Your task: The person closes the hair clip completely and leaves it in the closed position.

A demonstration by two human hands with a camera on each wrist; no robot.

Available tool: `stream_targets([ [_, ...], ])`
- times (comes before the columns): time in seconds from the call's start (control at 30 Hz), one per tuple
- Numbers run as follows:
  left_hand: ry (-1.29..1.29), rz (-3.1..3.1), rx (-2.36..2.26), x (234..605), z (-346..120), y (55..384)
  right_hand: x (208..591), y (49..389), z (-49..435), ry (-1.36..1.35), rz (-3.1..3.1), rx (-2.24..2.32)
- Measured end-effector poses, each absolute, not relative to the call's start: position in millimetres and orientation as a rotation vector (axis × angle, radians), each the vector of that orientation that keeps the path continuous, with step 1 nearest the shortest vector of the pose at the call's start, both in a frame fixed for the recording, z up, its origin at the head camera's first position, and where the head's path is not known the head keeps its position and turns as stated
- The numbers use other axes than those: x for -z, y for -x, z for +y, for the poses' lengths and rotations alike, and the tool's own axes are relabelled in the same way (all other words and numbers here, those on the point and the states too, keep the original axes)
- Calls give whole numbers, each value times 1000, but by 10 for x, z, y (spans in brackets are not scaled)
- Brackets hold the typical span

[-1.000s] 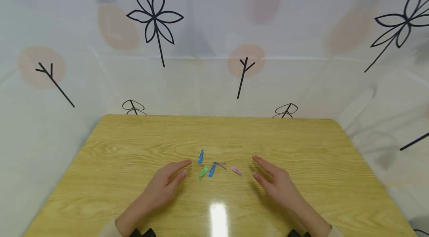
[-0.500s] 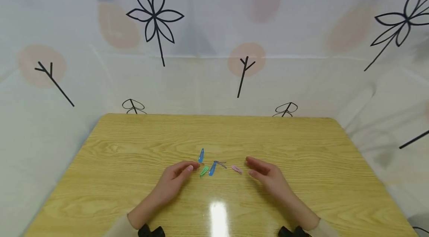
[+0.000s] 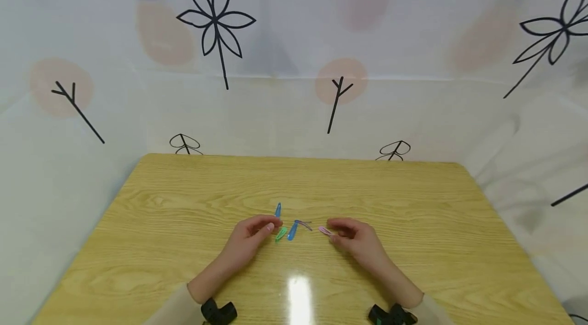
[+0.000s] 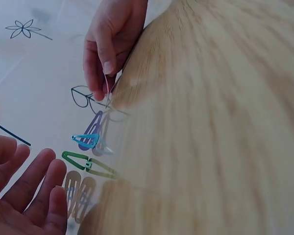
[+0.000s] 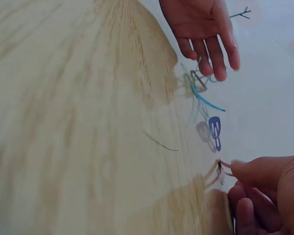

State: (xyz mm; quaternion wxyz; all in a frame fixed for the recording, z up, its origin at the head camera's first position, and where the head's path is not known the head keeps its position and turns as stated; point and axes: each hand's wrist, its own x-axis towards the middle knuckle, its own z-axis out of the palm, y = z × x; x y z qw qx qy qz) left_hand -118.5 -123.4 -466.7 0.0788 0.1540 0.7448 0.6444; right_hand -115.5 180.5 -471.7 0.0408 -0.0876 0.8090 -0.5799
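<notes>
Several snap hair clips lie on the wooden table (image 3: 220, 182). My right hand (image 3: 360, 243) has its thumb and fingers at the near end of the pink hair clip (image 3: 323, 230); the right wrist view shows the clip's ends meeting the thumb (image 5: 247, 169). My left hand (image 3: 250, 237) hovers with loosely bent fingers beside the green hair clip (image 3: 281, 234), partly covering a blue hair clip (image 3: 278, 208). Between the hands lie another blue hair clip (image 3: 292, 231) and a purple hair clip (image 3: 305, 225). A tan hair clip (image 4: 72, 188) appears by the left fingers in the left wrist view.
A pale curtain (image 3: 275, 59) with plant drawings hangs behind the table and along both sides. Black wrist cameras sit on the left wrist (image 3: 219, 311) and the right wrist (image 3: 390, 315). A bright light reflection (image 3: 299, 299) shows on the near tabletop.
Both hands have moved inward toward the clips. My right thumb and fingers have come to the pink hair clip, and my left fingers now cover part of the far blue one.
</notes>
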Motion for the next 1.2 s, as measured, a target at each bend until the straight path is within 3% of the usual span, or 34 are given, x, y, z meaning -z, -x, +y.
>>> stream_targets([
  [0.3,-519,2211,-1946,4662,-1155,1159,4710,1141,1781,259,2538,1736],
  [0.73,-595,2158,-1872,4595,-947,1023,4589,1072,1682,13,2402,1800],
  [1.2,-620,2244,-1799,4492,-833,985,4477,971,1573,215,2299,1841],
])
